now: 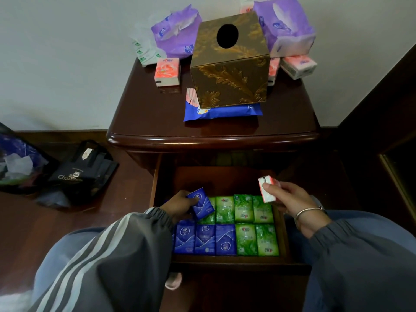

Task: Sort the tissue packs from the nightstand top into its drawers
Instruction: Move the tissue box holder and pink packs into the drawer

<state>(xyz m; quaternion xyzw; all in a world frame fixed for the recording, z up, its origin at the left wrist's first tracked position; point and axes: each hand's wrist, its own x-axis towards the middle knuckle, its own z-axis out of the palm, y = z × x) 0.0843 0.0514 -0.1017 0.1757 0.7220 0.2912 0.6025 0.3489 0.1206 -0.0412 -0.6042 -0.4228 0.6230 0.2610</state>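
A dark wooden nightstand stands against a pale wall on a dark wood floor, with its top drawer pulled out toward the person kneeling before it. Inside the drawer, blue packs fill the near-left part and green packs the right part, all lying flat with their long axes running front to back. The left hand is low in the drawer's left side, thumb and fingers closed round a small blue pack that is tilted, its long axis slanting from far-left to near-right, resting partly over the back row. The right hand hovers above the drawer's right edge, fingers pinched on a pink-and-white pack held up on edge, its long axis running roughly front to back and slightly down toward the person. The step in hand looks like seating the blue pack in the drawer's back row beside its fellows; it likely needs turning square to the rows and laying flat. The pink pack has no matching group in this drawer, so it may call for the bare strip at the back or another drawer. Behind the drawer, on the nightstand top, much remains: a gold tissue box sitting on a flat blue pack, purple soft packs and more pink packs.
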